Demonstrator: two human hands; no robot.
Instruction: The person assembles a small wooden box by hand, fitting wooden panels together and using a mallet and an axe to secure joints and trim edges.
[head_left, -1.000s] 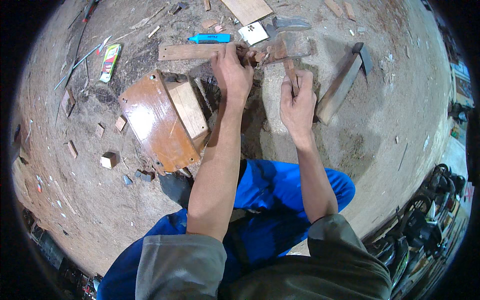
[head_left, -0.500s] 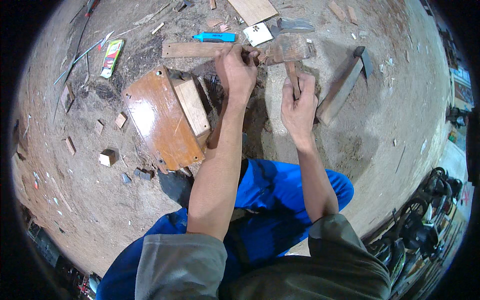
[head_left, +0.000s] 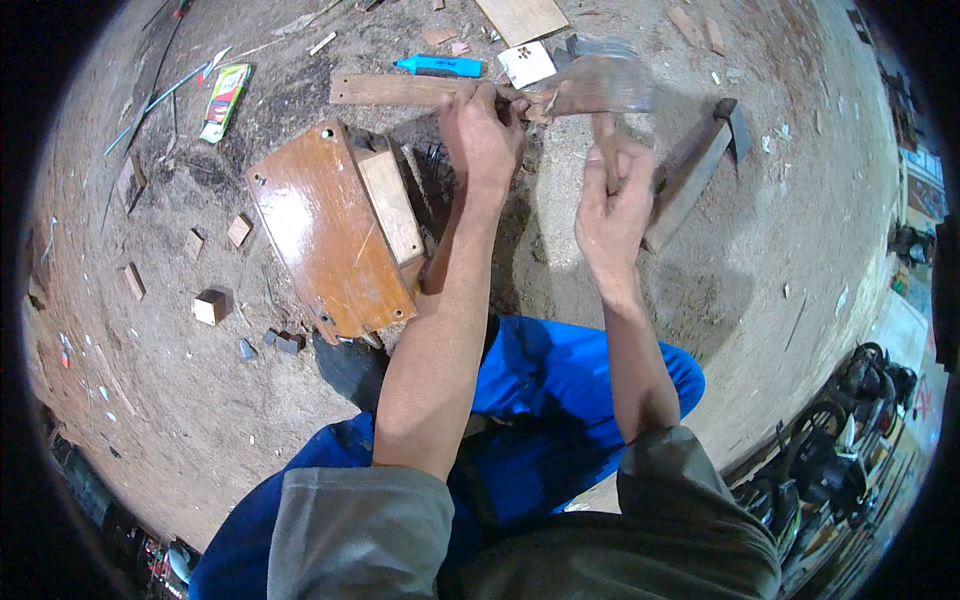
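My right hand (head_left: pixel 615 210) is closed round the short handle of a wooden mallet (head_left: pixel 590 88), whose head is smeared by motion. Left of the mallet head, my left hand (head_left: pixel 482 135) is closed, with the frayed end of a brown wooden piece (head_left: pixel 538 106) poking out beside its fingers toward the mallet. A flat wooden strip (head_left: pixel 392 90) with small holes reaches leftward from behind my left hand. Whether the frayed piece and the strip are one is hidden by the fingers. The mallet head is close to the frayed end; contact cannot be made out.
Beside my left forearm stands a varnished wooden board (head_left: pixel 320 235) fixed to paler wood. A wooden-handled adze-like tool (head_left: pixel 695 180) lies right of my right hand. Farther off are a blue marker (head_left: pixel 440 66), a white card (head_left: pixel 526 64) and a green-edged packet (head_left: pixel 225 102). Wood offcuts (head_left: pixel 210 307) dot the ground.
The mallet and my right hand have shifted slightly right, and the mallet head has gone from fairly sharp to blurred. My left hand keeps its hold; the whole view has shifted a little.
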